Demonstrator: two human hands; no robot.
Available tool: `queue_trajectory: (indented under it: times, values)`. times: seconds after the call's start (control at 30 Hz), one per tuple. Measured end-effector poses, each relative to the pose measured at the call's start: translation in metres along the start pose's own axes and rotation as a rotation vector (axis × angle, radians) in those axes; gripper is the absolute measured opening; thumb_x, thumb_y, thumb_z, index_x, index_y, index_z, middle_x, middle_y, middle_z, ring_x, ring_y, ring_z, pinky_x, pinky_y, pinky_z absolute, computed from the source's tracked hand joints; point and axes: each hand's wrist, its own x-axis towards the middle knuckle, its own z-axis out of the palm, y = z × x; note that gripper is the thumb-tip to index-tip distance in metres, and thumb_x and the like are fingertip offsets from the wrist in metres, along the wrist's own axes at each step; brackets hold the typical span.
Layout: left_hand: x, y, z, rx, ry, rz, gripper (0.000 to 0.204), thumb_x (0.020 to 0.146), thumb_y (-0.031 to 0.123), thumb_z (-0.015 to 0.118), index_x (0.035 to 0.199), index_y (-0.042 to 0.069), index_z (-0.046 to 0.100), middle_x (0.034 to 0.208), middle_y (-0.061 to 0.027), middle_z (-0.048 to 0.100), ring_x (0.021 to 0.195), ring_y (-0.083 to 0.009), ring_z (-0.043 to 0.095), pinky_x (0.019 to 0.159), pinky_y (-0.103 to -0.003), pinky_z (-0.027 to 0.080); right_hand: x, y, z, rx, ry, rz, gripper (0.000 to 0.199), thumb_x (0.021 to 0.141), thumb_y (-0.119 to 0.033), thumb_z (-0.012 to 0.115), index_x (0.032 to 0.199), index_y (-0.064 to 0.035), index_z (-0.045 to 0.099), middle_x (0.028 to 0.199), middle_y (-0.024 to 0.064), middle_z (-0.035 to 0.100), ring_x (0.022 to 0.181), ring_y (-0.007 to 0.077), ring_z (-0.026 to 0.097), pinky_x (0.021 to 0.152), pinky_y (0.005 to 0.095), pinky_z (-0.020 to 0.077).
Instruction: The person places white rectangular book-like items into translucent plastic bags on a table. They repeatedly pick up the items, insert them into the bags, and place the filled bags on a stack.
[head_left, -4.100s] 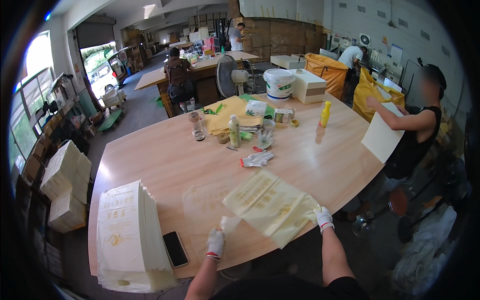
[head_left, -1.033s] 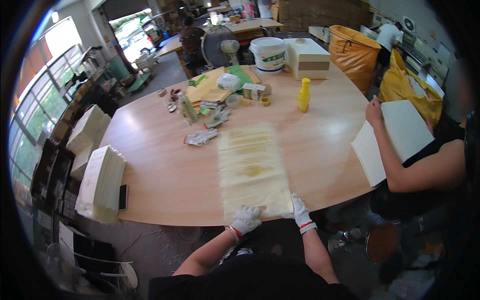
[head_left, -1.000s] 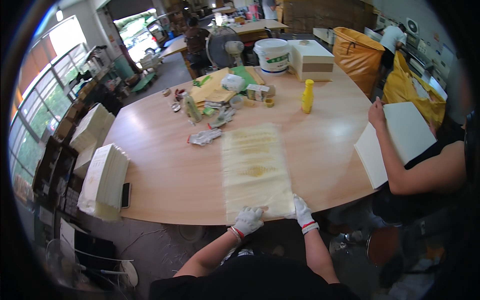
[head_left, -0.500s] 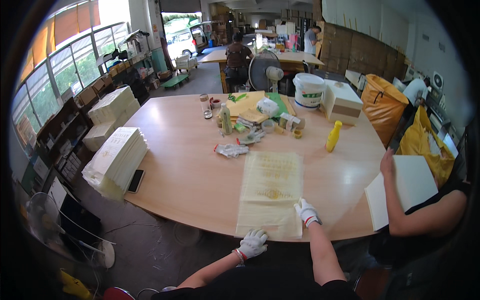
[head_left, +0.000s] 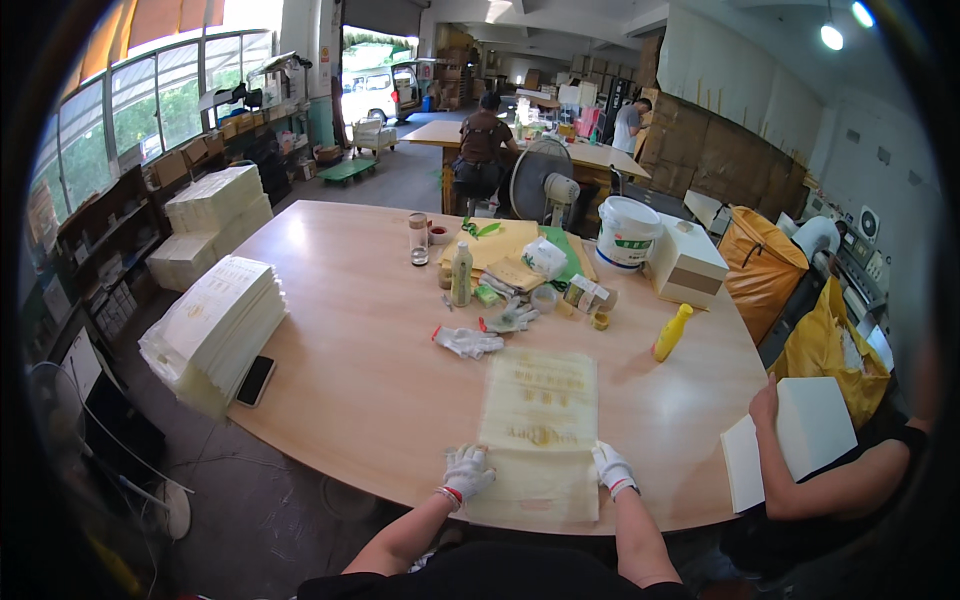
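Observation:
A pale yellow, translucent plastic bag with gold print lies flat at the table's near edge, in front of me. A crease runs across it between my hands. My left hand, in a white work glove with a red cuff, closes on the bag's left edge. On the opposite edge, my right hand, gloved the same way, has its fingers closed at the bag's side. The fingertips are small and partly hidden. Just beyond the bag lie loose white work gloves.
On the table stand a tall stack of printed bags, a phone, bottles, a yellow bottle, a white bucket and a box. At right, a co-worker's arm holds a white board.
My left hand has moved up from the bag's near edge to its left side. My right hand stays at the right side. A crease now crosses the bag. The view has tilted up.

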Motion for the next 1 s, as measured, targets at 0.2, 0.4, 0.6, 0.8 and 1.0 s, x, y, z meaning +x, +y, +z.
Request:
queue_trajectory:
  times: [0.2, 0.4, 0.6, 0.8, 1.0]
  values:
    - [0.022, -0.059, -0.030, 0.262, 0.141, -0.020, 0.049, 0.072, 0.036, 0.057, 0.110, 0.006, 0.053, 0.119, -0.0147, 0.048, 0.117, -0.0315, 0.039, 0.103, -0.053, 0.020, -0.014, 0.042, -0.003, 1.064, 0.403, 0.591, 0.023, 0.092, -0.035, 0.046, 0.096, -0.0125, 0.050, 0.053, 0.0040, 0.047, 0.033, 0.0124, 0.039, 0.029, 0.0269, 0.0315]
    - [-0.023, -0.170, -0.107, 0.323, 0.225, 0.097, 0.040, 0.070, 0.025, 0.062, 0.105, 0.007, 0.056, 0.115, -0.0148, 0.050, 0.110, -0.0343, 0.045, 0.098, -0.051, 0.030, -0.052, 0.040, -0.025, 0.864, 0.511, 0.618, 0.025, 0.092, -0.033, 0.045, 0.094, -0.0086, 0.050, 0.056, 0.0029, 0.047, 0.039, 0.0100, 0.040, 0.035, 0.0238, 0.0351]
    - [-0.043, -0.199, -0.142, 0.361, 0.266, 0.087, 0.040, 0.066, 0.022, 0.063, 0.103, 0.006, 0.056, 0.118, -0.0147, 0.049, 0.111, -0.0345, 0.043, 0.095, -0.050, 0.033, -0.058, 0.016, -0.025, 0.893, 0.696, 0.696, 0.027, 0.091, -0.032, 0.048, 0.100, -0.0074, 0.051, 0.060, 0.0009, 0.047, 0.045, 0.0088, 0.040, 0.039, 0.0235, 0.0346]
    - [0.016, -0.187, -0.113, 0.320, 0.288, 0.130, 0.046, 0.064, 0.023, 0.065, 0.106, 0.007, 0.056, 0.122, -0.0186, 0.043, 0.114, -0.0368, 0.040, 0.097, -0.051, 0.032, -0.056, 0.015, -0.018, 0.926, 0.715, 0.720, 0.024, 0.092, -0.030, 0.048, 0.102, -0.0079, 0.051, 0.059, -0.0008, 0.044, 0.047, 0.0078, 0.040, 0.039, 0.0230, 0.0351]
    - [0.160, -0.132, -0.068, 0.304, 0.297, 0.419, 0.056, 0.064, 0.020, 0.064, 0.117, 0.009, 0.050, 0.129, -0.0183, 0.039, 0.119, -0.0360, 0.037, 0.101, -0.052, 0.028, -0.067, 0.010, -0.005, 0.943, 0.660, 0.669, 0.023, 0.092, -0.029, 0.049, 0.101, -0.0079, 0.050, 0.058, -0.0009, 0.042, 0.044, 0.0080, 0.039, 0.038, 0.0230, 0.0350]
